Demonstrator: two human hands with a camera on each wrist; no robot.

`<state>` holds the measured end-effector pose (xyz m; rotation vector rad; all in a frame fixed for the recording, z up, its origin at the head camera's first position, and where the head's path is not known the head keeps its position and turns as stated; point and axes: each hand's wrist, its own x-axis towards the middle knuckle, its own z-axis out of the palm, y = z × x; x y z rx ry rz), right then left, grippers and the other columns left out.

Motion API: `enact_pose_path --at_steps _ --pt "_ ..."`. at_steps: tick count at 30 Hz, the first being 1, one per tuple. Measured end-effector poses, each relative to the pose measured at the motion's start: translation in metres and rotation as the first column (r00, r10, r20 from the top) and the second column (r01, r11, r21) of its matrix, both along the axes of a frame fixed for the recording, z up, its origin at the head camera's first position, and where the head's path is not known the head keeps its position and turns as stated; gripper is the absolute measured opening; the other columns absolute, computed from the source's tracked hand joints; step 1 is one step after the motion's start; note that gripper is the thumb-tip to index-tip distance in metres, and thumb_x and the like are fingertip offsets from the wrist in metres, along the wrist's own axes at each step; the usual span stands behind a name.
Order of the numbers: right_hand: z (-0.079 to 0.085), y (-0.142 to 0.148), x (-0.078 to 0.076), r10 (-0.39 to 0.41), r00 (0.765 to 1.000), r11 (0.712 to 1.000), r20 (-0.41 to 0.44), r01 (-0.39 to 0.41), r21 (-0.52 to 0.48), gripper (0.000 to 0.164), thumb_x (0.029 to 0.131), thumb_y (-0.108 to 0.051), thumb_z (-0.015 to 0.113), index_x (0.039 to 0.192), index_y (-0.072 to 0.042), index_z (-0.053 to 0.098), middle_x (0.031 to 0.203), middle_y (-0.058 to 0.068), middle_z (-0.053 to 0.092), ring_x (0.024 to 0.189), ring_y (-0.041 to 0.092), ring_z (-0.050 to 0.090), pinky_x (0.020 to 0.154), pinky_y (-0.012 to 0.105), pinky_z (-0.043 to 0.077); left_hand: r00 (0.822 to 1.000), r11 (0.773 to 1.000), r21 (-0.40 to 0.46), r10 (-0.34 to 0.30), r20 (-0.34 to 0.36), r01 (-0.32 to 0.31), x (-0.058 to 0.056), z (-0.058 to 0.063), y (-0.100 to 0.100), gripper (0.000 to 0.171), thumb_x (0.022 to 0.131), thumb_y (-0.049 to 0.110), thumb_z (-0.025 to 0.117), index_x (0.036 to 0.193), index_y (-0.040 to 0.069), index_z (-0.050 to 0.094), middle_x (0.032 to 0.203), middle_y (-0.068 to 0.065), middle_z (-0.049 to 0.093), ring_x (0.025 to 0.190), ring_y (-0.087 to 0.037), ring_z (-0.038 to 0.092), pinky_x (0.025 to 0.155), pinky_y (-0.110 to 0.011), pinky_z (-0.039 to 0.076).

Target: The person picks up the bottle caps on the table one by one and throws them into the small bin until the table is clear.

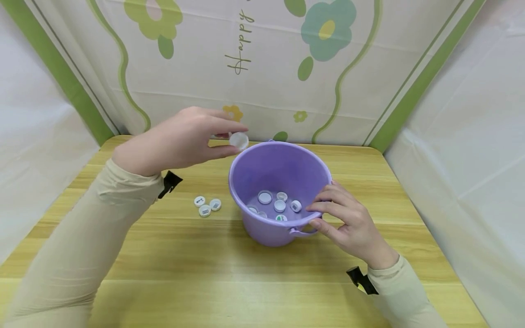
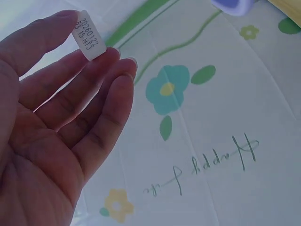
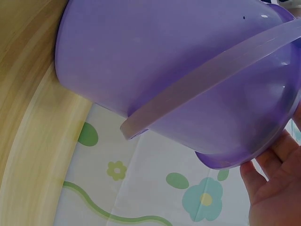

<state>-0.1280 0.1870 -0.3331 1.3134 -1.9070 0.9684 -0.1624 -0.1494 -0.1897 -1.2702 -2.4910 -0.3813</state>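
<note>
My left hand (image 1: 180, 136) pinches a white bottle cap (image 1: 239, 141) between thumb and fingertips, just beyond the left side of the bucket's rim. Printed digits show on the edge of that cap (image 2: 89, 36) in the left wrist view. A purple bucket (image 1: 262, 230) stands on the table, with several white caps lying on its bottom. With fingers over the rim and thumb outside, my right hand (image 1: 348, 223) grips the bucket's right side. From the right wrist view, the bucket's wall (image 3: 141, 56) hides part of that hand's grip.
Left of the bucket, three white caps (image 1: 210, 206) lie close together on the wooden table (image 1: 172, 273). The bucket's handle (image 3: 211, 70) hangs down along its side. A flowered cloth (image 1: 270, 91) rises behind the table, and pale sheets flank both sides.
</note>
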Motion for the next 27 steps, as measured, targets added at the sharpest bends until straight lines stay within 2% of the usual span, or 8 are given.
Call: enact_pose_path --at_steps 7,11,16,22,27 --pt "0.002 -0.001 0.001 0.006 1.0 1.0 -0.002 -0.006 0.002 0.034 0.099 -0.035 0.062 0.094 -0.003 0.073 0.09 0.009 0.065 0.088 0.029 0.057 0.104 0.042 0.039 0.997 0.998 -0.038 -0.049 0.056 0.052 -0.003 0.007 0.025 0.029 0.09 0.022 0.076 0.116 0.01 0.073 0.11 -0.003 0.069 0.091 -0.017 0.066 0.081 -0.036 0.052" --pt "0.001 0.0 0.0 0.001 1.0 1.0 -0.003 -0.001 0.004 0.035 0.098 -0.036 0.062 0.094 -0.003 0.073 0.091 0.009 0.065 0.088 0.029 0.057 0.105 0.042 0.038 0.993 0.993 -0.084 -0.07 0.093 0.078 -0.006 0.006 0.038 0.029 0.09 0.022 0.075 0.116 0.008 0.073 0.11 -0.003 0.067 0.093 -0.017 0.064 0.084 -0.035 0.051" --pt "-0.002 0.002 -0.001 -0.004 1.0 1.0 0.004 0.004 0.009 0.035 0.098 -0.036 0.063 0.094 -0.003 0.074 0.092 0.008 0.065 0.089 0.028 0.057 0.108 0.043 0.037 0.984 0.985 -0.113 -0.118 0.133 0.133 -0.012 0.0 0.051 0.028 0.088 0.018 0.077 0.113 0.008 0.073 0.099 -0.003 0.062 0.085 -0.017 0.058 0.077 -0.031 0.05" --pt "0.0 0.001 0.0 0.004 1.0 1.0 0.009 -0.004 0.009 0.034 0.098 -0.036 0.063 0.096 -0.004 0.074 0.093 0.009 0.065 0.09 0.028 0.057 0.106 0.042 0.038 0.975 0.969 -0.178 -0.143 0.172 0.174 -0.017 -0.011 0.064 0.023 0.089 0.018 0.076 0.11 0.01 0.073 0.098 -0.002 0.063 0.091 -0.017 0.057 0.082 -0.032 0.049" --pt "0.002 -0.001 0.002 0.015 1.0 1.0 0.013 -0.015 0.002 0.033 0.098 -0.035 0.063 0.096 -0.003 0.074 0.092 0.01 0.065 0.091 0.03 0.057 0.103 0.04 0.039 0.967 0.949 -0.242 -0.155 0.203 0.203 -0.017 -0.019 0.072 0.019 0.089 0.019 0.076 0.107 0.012 0.074 0.097 0.001 0.064 0.091 -0.016 0.058 0.084 -0.031 0.049"
